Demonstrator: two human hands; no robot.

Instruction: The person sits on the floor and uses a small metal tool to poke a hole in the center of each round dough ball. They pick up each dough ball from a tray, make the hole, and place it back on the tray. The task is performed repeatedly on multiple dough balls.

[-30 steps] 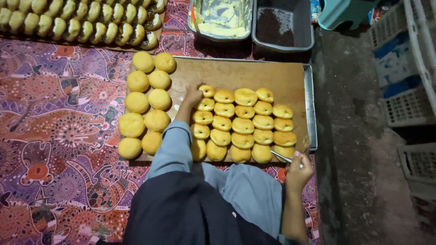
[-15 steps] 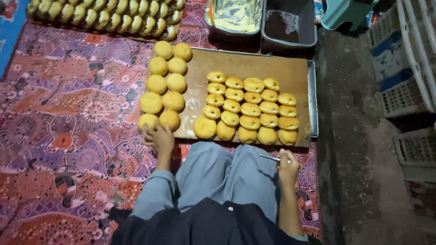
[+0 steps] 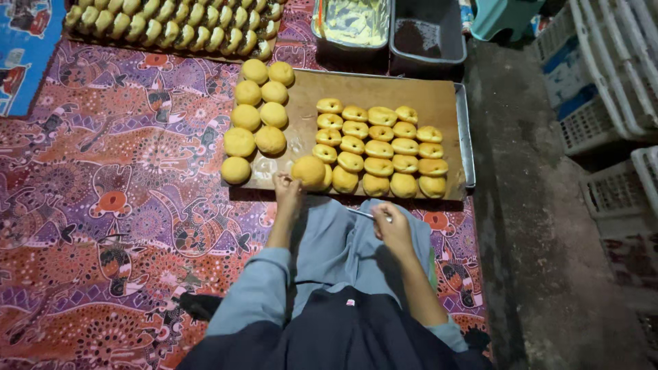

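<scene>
A seated person, viewed from above, works at a wooden board lying across a metal tray in the upper centre of the frame. The left hand reaches to the board's near edge, its fingers curled round the side of a whole bun, the one closest to the lap. The right hand rests over the knee, fingers pinching a thin metal knife whose blade points left toward the bun, low and within easy reach. Whole buns sit in two columns on the board's left, apart from the split buns packed in tight rows on the right, a layout that keeps uncut and cut stock from mixing. Beyond the board, at the top of the frame, stand a tub of pale filling and a dark tub, side by side. More buns line a further tray at upper left, on the patterned mat. White crates stack at right.
</scene>
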